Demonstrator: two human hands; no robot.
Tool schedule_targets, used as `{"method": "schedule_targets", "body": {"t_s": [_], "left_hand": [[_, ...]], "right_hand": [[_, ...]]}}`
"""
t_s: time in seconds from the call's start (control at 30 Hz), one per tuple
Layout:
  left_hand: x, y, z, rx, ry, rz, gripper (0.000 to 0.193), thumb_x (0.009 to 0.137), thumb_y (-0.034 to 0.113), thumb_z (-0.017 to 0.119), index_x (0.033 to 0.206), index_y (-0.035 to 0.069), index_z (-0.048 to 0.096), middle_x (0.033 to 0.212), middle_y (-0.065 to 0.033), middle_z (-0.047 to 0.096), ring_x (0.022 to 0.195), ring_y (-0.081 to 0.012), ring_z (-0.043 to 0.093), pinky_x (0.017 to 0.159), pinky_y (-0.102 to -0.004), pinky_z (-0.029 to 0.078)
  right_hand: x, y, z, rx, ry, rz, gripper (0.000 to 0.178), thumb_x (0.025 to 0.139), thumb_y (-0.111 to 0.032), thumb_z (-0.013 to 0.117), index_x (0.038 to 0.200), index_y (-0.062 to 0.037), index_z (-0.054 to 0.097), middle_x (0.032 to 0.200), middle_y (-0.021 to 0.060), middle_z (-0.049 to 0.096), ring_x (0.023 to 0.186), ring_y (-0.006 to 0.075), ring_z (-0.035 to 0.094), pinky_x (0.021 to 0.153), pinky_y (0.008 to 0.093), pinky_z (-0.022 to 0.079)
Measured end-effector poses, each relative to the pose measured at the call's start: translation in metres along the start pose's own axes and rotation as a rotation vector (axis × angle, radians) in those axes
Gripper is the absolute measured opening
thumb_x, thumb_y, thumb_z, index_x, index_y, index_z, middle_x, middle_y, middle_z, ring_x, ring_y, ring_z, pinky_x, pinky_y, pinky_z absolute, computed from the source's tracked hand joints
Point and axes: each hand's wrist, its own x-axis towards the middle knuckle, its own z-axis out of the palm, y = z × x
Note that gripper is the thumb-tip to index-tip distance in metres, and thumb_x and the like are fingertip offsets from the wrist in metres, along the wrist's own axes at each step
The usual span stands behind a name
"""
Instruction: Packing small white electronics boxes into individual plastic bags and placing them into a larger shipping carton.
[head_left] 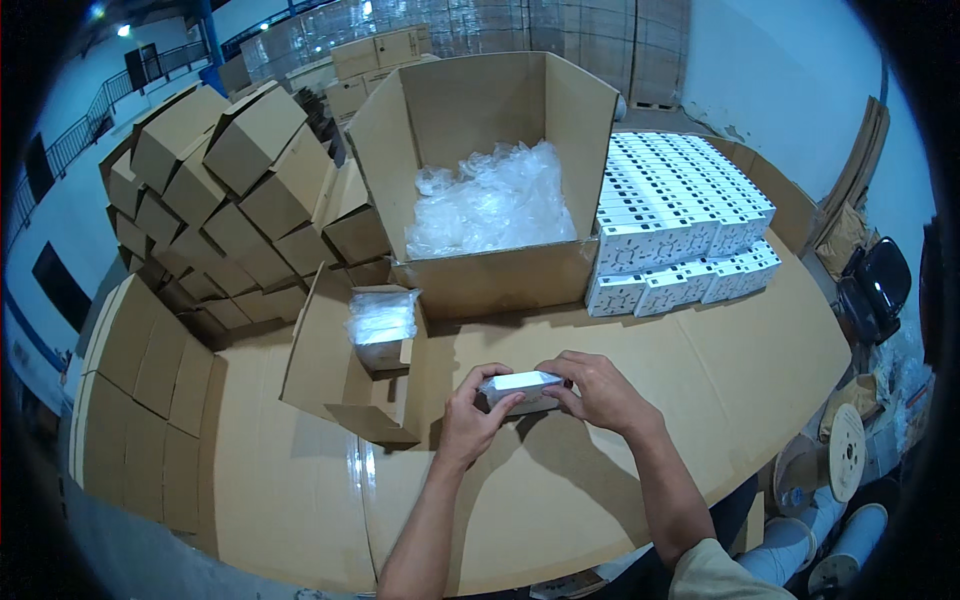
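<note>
Both my hands hold a small white box (pixel 522 382) above the cardboard-covered table, in front of the cartons. My left hand (pixel 467 418) grips its left end, where clear plastic shows around it. Fingers of my right hand (pixel 603 392) pinch the right end. To the left of the box stands an open small carton (pixel 375 425), its flaps folded out, with several plastic-wrapped items (pixel 383 320) in its far part. Behind it, a large open carton (pixel 490 283) holds a heap of clear plastic bags (pixel 495 205).
Rows of white boxes (pixel 680 205) are stacked at the far right of the table (pixel 700 370). Brown cartons pile up at the left (pixel 235 200), with more standing upright (pixel 140 410) at the near left. A black chair (pixel 875 290) and cable reels (pixel 845 452) stand off the right edge.
</note>
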Motion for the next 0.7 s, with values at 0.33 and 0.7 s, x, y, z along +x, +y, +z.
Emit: {"method": "schedule_targets", "body": {"t_s": [0.33, 0.7], "left_hand": [[-0.076, -0.001, -0.014, 0.526, 0.117, 0.077, 0.062, 0.088, 0.019, 0.076, 0.139, -0.001, 0.047, 0.141, -0.0233, 0.052, 0.127, -0.0386, 0.053, 0.109, -0.0461, 0.043], [-0.185, 0.048, -0.007, 0.962, -0.027, 0.119, 0.054, 0.094, 0.028, 0.064, 0.141, 0.005, 0.054, 0.149, -0.0172, 0.048, 0.139, -0.0424, 0.04, 0.115, -0.0547, 0.031]], "right_hand": [[0.028, 0.001, -0.016, -0.159, -0.174, -0.085, 0.024, 0.088, -0.011, 0.07, 0.109, -0.0006, 0.066, 0.1, 0.0185, 0.069, 0.094, 0.0403, 0.065, 0.086, 0.0465, 0.053], [0.139, -0.048, 0.073, 0.586, 0.251, -0.343, 0.025, 0.095, -0.004, 0.064, 0.119, 0.0003, 0.061, 0.089, 0.0191, 0.07, 0.077, 0.0245, 0.072, 0.069, 0.0355, 0.056]]}}
